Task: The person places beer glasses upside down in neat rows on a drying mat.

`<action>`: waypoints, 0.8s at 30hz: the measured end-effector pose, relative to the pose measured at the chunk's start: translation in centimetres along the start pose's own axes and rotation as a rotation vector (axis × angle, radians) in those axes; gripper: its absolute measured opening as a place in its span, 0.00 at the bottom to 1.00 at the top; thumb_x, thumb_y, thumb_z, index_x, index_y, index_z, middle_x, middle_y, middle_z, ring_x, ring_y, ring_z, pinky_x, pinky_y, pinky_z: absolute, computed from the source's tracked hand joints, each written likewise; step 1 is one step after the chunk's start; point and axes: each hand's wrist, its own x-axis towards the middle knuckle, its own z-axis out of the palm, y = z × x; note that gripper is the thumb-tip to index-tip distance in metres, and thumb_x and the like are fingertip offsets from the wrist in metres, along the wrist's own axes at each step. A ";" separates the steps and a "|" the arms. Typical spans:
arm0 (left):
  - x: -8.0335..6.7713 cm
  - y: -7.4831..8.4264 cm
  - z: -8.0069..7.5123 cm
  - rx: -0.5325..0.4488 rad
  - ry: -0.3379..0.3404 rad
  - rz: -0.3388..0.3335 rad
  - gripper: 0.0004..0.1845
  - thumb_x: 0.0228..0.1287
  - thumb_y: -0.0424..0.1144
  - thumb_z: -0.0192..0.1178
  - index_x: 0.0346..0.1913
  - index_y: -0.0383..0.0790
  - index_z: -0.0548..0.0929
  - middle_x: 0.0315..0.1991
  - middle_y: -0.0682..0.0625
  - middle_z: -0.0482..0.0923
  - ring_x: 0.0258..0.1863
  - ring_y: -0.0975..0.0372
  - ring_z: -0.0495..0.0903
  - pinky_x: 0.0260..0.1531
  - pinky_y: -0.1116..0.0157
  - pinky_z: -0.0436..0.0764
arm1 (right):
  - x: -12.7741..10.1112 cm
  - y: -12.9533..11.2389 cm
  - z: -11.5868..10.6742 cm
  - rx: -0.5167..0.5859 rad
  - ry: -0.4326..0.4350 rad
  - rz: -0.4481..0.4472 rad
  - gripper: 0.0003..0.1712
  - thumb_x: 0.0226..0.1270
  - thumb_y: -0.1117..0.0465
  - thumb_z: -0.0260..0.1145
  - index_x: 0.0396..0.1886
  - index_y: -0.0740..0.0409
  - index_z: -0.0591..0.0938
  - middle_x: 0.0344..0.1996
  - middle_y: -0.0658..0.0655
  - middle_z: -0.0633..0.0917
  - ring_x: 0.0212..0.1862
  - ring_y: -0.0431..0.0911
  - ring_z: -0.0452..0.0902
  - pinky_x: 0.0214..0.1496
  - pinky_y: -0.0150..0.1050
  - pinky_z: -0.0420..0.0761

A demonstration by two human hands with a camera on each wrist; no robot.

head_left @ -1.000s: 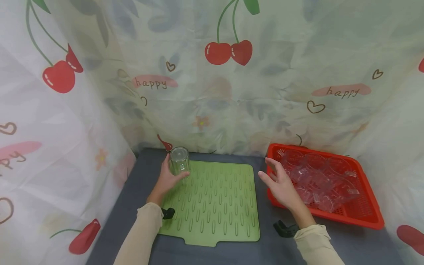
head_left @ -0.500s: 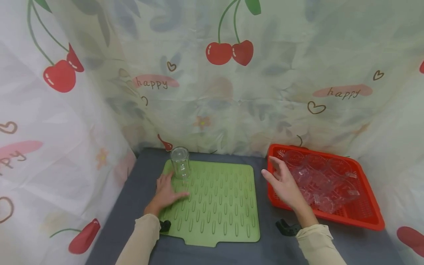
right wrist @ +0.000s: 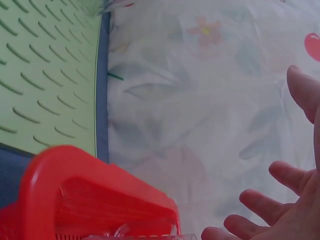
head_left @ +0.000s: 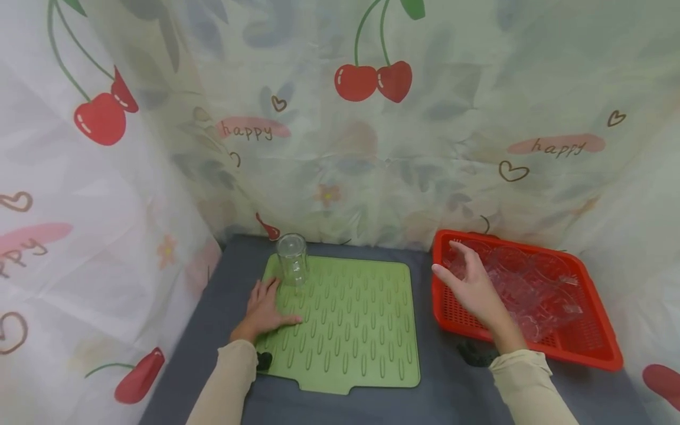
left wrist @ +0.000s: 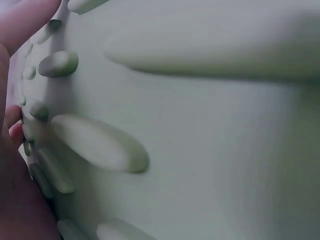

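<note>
The left hand [head_left: 264, 310] spreads wide, mat [head_left: 350, 321] beneath and glass [head_left: 293, 260] just beyond; the right hand [head_left: 477, 290] hovers wide, basket [head_left: 599, 319] below it.

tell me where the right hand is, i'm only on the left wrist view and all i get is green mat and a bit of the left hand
Observer: In the head view, the right hand is in front of the end of the red basket nearest the mat, and nothing is in its fingers.
Operator: ok and is anything standing on the green mat that i can't see
Observer: Yes, one clear glass stands at its far left corner as the head view shows it, just beyond the fingers of the left hand.
</note>
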 end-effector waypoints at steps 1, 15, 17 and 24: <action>0.0 0.0 -0.1 0.005 -0.001 -0.002 0.70 0.41 0.69 0.77 0.82 0.42 0.52 0.83 0.39 0.46 0.82 0.36 0.35 0.76 0.31 0.47 | 0.1 0.0 -0.2 -0.001 -0.003 0.004 0.55 0.68 0.32 0.63 0.83 0.49 0.49 0.81 0.61 0.53 0.80 0.65 0.51 0.73 0.73 0.61; 0.0 0.0 -0.1 0.013 -0.005 -0.009 0.70 0.40 0.71 0.77 0.83 0.44 0.52 0.83 0.41 0.46 0.82 0.36 0.36 0.76 0.31 0.47 | 1.6 0.2 -1.7 -0.199 -0.009 -0.034 0.58 0.66 0.30 0.64 0.83 0.54 0.50 0.78 0.67 0.55 0.76 0.66 0.54 0.69 0.75 0.64; 0.0 0.1 -0.2 0.013 -0.004 -0.006 0.70 0.41 0.71 0.77 0.82 0.44 0.52 0.83 0.41 0.46 0.82 0.37 0.36 0.76 0.31 0.48 | 1.8 0.3 -1.9 -0.223 -0.006 -0.035 0.58 0.66 0.30 0.64 0.83 0.54 0.50 0.78 0.68 0.55 0.76 0.67 0.53 0.69 0.76 0.64; -0.1 0.1 -0.2 0.020 -0.001 -0.005 0.70 0.40 0.71 0.77 0.82 0.45 0.53 0.82 0.41 0.48 0.82 0.36 0.37 0.75 0.31 0.49 | 3.0 0.4 -2.6 -0.288 -0.016 -0.026 0.60 0.65 0.28 0.63 0.83 0.56 0.49 0.78 0.70 0.53 0.76 0.69 0.50 0.68 0.78 0.62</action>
